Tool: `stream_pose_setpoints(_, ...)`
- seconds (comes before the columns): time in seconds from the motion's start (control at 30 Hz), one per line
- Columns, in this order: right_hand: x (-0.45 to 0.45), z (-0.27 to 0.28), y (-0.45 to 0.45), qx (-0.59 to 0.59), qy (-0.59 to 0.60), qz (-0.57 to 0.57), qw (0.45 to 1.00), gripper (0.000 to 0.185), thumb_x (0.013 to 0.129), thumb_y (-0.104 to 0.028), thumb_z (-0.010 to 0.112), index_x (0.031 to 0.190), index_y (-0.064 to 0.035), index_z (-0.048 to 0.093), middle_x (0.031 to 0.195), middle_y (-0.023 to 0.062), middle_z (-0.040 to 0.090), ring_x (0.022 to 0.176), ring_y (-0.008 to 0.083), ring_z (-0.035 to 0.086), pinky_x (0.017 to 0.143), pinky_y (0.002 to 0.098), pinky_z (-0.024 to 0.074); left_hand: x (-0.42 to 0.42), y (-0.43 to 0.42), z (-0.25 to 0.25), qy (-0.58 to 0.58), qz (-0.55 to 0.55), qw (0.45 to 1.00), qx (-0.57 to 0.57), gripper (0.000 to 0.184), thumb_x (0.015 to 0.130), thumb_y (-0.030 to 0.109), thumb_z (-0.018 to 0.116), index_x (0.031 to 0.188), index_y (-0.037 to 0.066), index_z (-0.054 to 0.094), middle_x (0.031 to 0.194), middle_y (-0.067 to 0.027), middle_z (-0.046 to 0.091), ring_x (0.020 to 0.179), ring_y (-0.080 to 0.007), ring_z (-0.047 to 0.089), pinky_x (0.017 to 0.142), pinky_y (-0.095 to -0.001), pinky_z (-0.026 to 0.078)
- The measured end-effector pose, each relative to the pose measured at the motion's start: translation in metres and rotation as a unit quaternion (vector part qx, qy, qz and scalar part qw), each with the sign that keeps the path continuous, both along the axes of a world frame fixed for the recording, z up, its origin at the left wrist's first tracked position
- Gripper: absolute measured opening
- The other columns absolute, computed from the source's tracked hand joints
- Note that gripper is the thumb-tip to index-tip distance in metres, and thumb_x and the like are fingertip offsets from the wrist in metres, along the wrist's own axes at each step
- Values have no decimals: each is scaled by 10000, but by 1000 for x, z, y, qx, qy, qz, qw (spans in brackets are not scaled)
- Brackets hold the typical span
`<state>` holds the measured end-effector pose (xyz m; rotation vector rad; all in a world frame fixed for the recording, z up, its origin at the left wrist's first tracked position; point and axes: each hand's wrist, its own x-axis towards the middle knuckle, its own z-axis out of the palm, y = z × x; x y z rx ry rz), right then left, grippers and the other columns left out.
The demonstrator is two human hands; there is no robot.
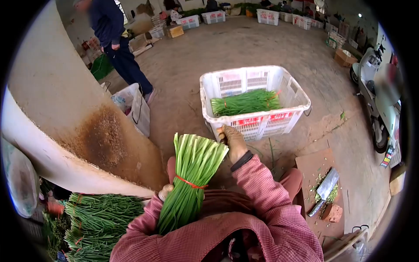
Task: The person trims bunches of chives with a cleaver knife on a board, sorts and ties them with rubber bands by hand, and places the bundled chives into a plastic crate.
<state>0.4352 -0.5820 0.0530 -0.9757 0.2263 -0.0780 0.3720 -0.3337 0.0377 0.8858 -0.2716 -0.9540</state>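
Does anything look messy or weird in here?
Yes, two things. The pale pillar has a big brown patch that looks rough and stained, unlike the paler surface around it. And on the person's right, little green bits are scattered on the brown sheet around the cleaver, which looks messy.

Right hand extended forward, fingers bent, dark-banded wrist, left hand mostly hidden, arms flexed in pink checked fabric sleeves
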Motion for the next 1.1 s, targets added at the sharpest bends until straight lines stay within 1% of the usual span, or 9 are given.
stream_pose_setpoints(0.17,-32,15,-40,-62,-19,-7,998,147,867,-181,515,903,-59,589,610,-19,510,453,40,397,406,151,331,-2,-15,-20,73,-19,982,-173,866,650,446,681,1297,26,286,1170,-169,473,998,-255,522,830,-371,444)
stream_pose_setpoints(0.3,-74,36,10,-376,-269,-63,885,238,745,-90,664,957,-39,568,573,-35,460,504,39,403,466,187,349,2,-11,-32,108,-60,964,-235,853,663,475,660,1291,27,296,1176,-172,467,1005,-260,518,807,-380,459)
stream_pose_setpoints(0.5,-70,26,46,-470,-220,34,854,151,763,-80,638,884,-17,573,594,-1,537,523,50,472,472,180,382,-7,-7,-32,113,-29,974,-195,942,634,579,615,1304,14,269,1229,-208,403,1076,-314,450,854,-419,408)
stream_pose_setpoints(0.53,-70,26,48,-470,-220,41,854,151,763,-80,638,884,-17,573,594,-1,537,523,50,472,472,180,382,-6,-8,-27,103,-4,977,-185,942,638,565,616,1308,8,257,1249,-221,378,1115,-328,416,905,-429,370)
stream_pose_setpoints(0.6,-68,36,46,-125,-152,114,974,77,814,-98,584,854,-33,571,592,1,558,511,54,502,450,169,391,-4,-11,-19,73,31,984,-162,939,641,545,621,1313,6,248,1273,-225,355,1156,-334,382,949,-430,343)
stream_pose_setpoints(0.8,-66,38,45,-339,-161,178,910,128,795,-143,619,816,-34,555,557,1,542,449,46,463,398,183,371,-10,-9,-14,54,57,986,-149,889,660,520,609,1296,-3,275,1256,-193,388,1054,-282,489,857,-384,446)
stream_pose_setpoints(0.93,-69,43,57,-161,-99,187,964,116,819,-139,589,791,-39,537,604,50,579,473,94,528,411,211,406,-6,2,-22,87,7,984,-155,878,658,505,616,1291,-5,285,1244,-194,402,1042,-282,499,850,-386,450)
stream_pose_setpoints(1.0,-59,69,29,-46,-153,10,987,114,838,-158,564,798,-54,537,633,59,594,495,122,555,433,216,427,-2,10,-24,88,9,986,-143,872,657,498,619,1288,-5,289,1238,-194,409,1035,-282,503,846,-387,452)
stream_pose_setpoints(1.1,-36,90,-52,-230,-166,-62,957,186,834,-188,567,882,-11,535,659,55,596,519,125,562,510,232,466,16,32,-29,61,48,994,-80,846,662,481,620,1276,-10,309,1214,-194,432,1014,-280,519,835,-385,459)
